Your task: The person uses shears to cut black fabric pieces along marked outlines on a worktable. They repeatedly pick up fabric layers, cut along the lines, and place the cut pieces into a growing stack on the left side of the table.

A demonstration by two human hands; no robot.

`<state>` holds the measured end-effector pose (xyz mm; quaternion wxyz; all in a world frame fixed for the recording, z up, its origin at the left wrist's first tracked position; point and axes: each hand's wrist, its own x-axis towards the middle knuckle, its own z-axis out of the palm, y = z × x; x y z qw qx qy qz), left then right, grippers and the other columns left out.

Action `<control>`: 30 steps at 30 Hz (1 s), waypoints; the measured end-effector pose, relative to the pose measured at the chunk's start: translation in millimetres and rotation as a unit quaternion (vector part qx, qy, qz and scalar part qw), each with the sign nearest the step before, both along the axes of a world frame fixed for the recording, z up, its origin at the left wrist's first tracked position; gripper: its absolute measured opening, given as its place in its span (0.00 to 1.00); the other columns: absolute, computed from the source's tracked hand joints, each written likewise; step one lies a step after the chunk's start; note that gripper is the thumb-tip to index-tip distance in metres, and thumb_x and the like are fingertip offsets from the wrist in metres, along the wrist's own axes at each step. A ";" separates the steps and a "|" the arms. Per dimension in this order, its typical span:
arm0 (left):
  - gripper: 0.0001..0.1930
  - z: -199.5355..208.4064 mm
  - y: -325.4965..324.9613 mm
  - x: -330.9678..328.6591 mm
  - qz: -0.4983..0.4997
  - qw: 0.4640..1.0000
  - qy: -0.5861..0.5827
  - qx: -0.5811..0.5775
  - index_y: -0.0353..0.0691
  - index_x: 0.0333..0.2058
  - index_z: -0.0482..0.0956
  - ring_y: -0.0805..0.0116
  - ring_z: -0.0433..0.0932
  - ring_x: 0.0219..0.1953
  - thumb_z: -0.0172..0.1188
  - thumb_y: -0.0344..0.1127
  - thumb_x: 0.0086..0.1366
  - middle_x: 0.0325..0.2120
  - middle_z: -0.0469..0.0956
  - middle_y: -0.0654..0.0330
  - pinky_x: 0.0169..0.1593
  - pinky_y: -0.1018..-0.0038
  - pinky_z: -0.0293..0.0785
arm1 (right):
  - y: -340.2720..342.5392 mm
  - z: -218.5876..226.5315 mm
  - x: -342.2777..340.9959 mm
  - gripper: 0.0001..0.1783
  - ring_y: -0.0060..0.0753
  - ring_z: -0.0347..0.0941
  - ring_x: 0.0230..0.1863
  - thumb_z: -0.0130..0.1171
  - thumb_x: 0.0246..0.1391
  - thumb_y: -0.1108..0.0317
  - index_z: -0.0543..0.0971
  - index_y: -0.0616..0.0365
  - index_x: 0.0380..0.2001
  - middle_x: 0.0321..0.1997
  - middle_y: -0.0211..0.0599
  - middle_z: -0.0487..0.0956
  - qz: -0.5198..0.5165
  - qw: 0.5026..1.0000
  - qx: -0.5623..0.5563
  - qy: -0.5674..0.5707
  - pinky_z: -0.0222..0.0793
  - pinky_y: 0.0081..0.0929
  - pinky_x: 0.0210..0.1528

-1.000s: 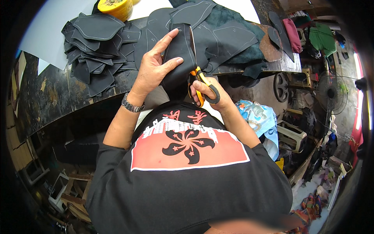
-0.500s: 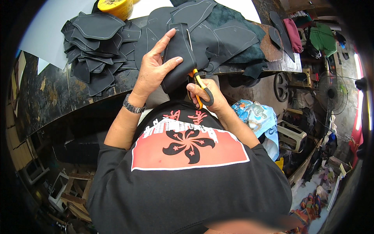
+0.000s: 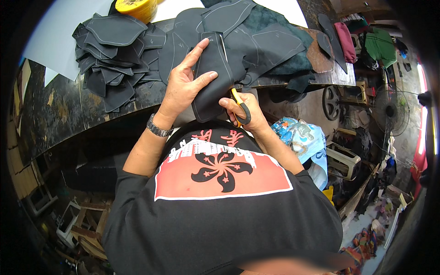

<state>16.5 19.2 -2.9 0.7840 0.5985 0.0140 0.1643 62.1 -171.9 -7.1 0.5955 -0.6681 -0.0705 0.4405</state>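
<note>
Matt, smooth and leather-like on the black panel (image 3: pixel 211 87) across the bench's (image 3: pixel 59 112) near edge, with a faint soft sheen low down. Bright metal for the scissors' (image 3: pixel 236 96) blade, smooth yellow and black plastic for the handles. Equally matt on the stacked black pieces (image 3: pixel 117 34) toward the left end. Fuzzy, suede-like nap on the dark green piece (image 3: pixel 293 65) toward the right end. Glossy plastic on the yellow tub (image 3: pixel 137 10) at the far edge; smooth and paper-like on the pale sheet (image 3: pixel 52 41) at the far left corner. Scuffed, patchily shiny on the bench top.
</note>
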 end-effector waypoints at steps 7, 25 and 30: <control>0.35 1.4 -3.2 -1.5 -0.017 1.000 0.001 0.011 0.32 0.64 0.59 0.66 0.60 0.64 0.62 0.20 0.58 0.64 0.60 0.53 0.65 0.72 0.59 | 4.9 8.0 6.6 0.22 0.19 0.68 0.15 0.65 0.53 0.51 0.74 0.59 0.22 0.17 0.30 0.72 -0.009 0.997 0.064 0.032 0.63 0.17 0.17; 0.35 -4.8 -6.9 -5.8 -0.041 0.998 0.022 -0.039 0.32 0.65 0.57 0.69 0.60 0.64 0.60 0.18 0.59 0.66 0.57 0.54 0.65 0.73 0.60 | 4.0 3.4 -5.3 0.21 0.15 0.60 0.09 0.67 0.52 0.54 0.72 0.56 0.17 0.12 0.25 0.68 -0.040 0.999 0.030 0.002 0.54 0.14 0.11; 0.35 17.5 18.8 -3.4 -0.017 0.999 -0.021 0.017 0.32 0.64 0.60 0.67 0.58 0.66 0.62 0.20 0.57 0.65 0.59 0.54 0.67 0.71 0.53 | 4.8 2.3 3.1 0.17 0.19 0.66 0.12 0.64 0.54 0.59 0.73 0.58 0.21 0.15 0.30 0.70 -0.071 0.993 0.081 0.037 0.61 0.17 0.12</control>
